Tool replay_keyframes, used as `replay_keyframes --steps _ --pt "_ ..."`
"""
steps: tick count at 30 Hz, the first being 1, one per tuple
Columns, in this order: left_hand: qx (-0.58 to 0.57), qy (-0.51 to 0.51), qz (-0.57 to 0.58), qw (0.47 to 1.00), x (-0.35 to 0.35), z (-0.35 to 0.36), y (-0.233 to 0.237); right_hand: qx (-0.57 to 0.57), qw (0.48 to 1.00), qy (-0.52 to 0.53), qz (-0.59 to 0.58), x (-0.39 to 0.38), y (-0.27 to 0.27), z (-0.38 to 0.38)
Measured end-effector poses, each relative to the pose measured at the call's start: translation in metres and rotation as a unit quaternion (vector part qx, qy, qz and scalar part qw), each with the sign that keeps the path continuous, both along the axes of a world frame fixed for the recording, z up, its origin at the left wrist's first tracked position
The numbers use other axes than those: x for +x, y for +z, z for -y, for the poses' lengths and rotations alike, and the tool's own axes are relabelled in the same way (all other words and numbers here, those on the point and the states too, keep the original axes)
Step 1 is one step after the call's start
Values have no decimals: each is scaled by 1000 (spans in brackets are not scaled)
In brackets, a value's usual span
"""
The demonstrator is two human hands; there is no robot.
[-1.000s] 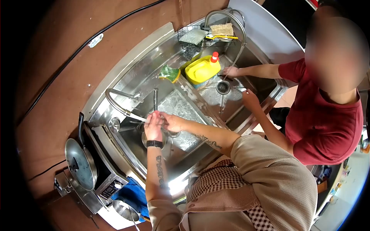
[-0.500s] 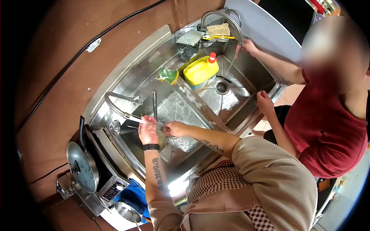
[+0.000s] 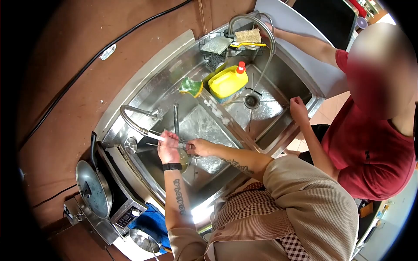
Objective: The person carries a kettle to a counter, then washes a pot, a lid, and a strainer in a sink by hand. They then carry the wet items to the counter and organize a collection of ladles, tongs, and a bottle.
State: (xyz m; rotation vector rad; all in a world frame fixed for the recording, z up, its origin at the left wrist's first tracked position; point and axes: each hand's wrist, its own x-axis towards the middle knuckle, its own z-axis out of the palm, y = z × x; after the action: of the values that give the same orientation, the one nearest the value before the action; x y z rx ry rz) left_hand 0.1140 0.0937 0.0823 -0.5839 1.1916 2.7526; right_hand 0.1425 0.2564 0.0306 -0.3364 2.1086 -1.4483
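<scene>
My left hand [image 3: 169,147], with a black band at the wrist, is under the running water of the curved faucet [image 3: 134,125], palm up with fingers partly spread. A thin metal utensil [image 3: 152,144] passes across its palm. My right hand [image 3: 199,147] pinches the other end of the utensil, just to the right of my left hand. Both are above the left basin of the steel sink [image 3: 246,142]. A round, yellowish item lies below my hands, partly hidden by them.
A yellow bottle [image 3: 227,82] and a green sponge [image 3: 190,87] stand near the divider. Behind is a wire rack [image 3: 204,42] with sponges. A co-worker in a red shirt [image 3: 370,152] reaches past the right basin's faucet [image 3: 273,41]. A lidded pan [image 3: 93,191] is at left.
The co-worker's far hand has moved up and back, behind the right faucet. The utensil and my two hands are nearly where they were, with the water still running.
</scene>
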Motion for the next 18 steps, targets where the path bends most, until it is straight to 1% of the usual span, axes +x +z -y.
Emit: replay_keyframes --steps 1,2,5,6,7,8,9,10,11,12,13,14,15,16,17,18 --pt "20 -12 -30 999 -3 1 0 2 1000 -6 -4 -1 -3 0" --pt "-21 36 7 999 0 2 0 18 1000 -16 -3 -3 -7 0" --pt "-88 31 -9 996 -1 -9 7 40 998 -45 -10 -9 -11 17" --pt "-74 30 -44 996 1 -14 7 33 997 -59 -23 -13 2 24" --pt "-115 -22 -53 992 2 -12 4 26 996 -76 -37 -22 8 31" --pt "-153 -16 -51 987 4 -11 -3 -11 994 -78 -70 -30 -12 48" --pt "-189 -8 -54 980 4 -10 -8 10 995 -78 -60 -34 2 55" --pt "-236 11 -61 970 3 -9 -7 -24 991 -99 -85 -34 6 62" --pt "-244 1 -34 969 2 -5 -1 -57 985 -120 -108 -36 7 69" --pt "-261 -11 -36 965 -1 -8 17 -50 984 -110 -128 -41 -10 78" --pt "-282 -25 -26 959 6 -5 32 -38 990 -53 -124 -41 0 76" --pt "-296 -25 -20 955 8 1 35 -30 993 3 -118 -49 8 72" --pt "-305 -14 -41 951 9 14 22 -22 991 61 -113 -55 15 69" --pt "-319 2 -51 946 11 13 29 41 987 76 -135 -60 -7 86" --pt "-332 22 -66 941 10 12 39 27 992 39 -117 -57 38 72" --pt "-300 7 -82 951 11 15 42 -19 984 -25 -174 -56 46 69"
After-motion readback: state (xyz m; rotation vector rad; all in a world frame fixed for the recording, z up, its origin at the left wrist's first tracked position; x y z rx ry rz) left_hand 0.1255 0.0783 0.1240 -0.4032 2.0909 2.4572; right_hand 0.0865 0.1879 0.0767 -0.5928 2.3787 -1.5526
